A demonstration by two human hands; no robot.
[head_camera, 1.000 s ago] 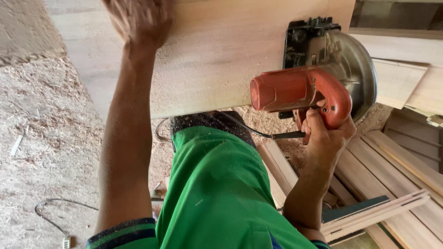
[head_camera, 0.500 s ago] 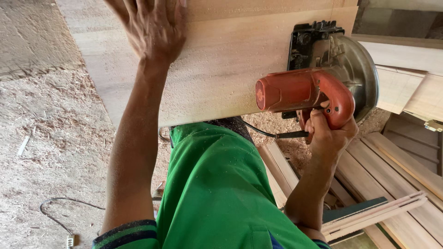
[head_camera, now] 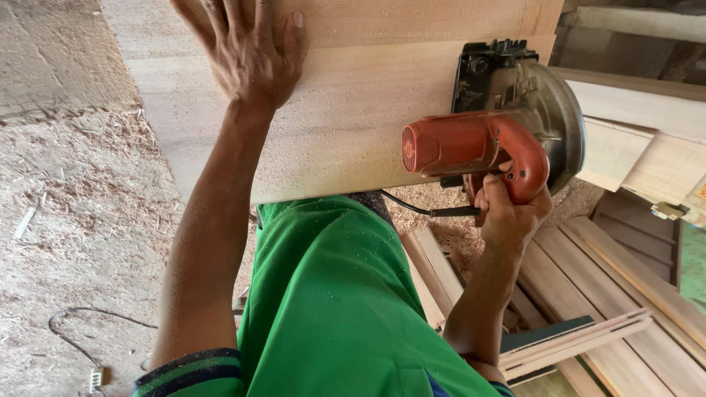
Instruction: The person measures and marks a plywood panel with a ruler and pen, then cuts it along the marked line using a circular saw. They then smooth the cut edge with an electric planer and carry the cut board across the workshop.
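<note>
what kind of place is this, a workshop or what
Most likely a carpentry or woodworking shop. An orange-handled circular saw sits on a wide pale wooden board, sawdust and shavings cover the ground, and long cut timber strips lie stacked at the right.

Sawdust and shavings cover the floor (head_camera: 81, 220), where a thin cable (head_camera: 81, 327) trails; pale wooden planks (head_camera: 625, 294) lie stacked on the right.

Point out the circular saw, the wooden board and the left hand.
circular saw (head_camera: 471, 143), head view, on its red motor housing.
wooden board (head_camera: 368, 125), head view, on its bare pale face.
left hand (head_camera: 254, 51), head view, on the back of the hand, flat on the board.
</note>
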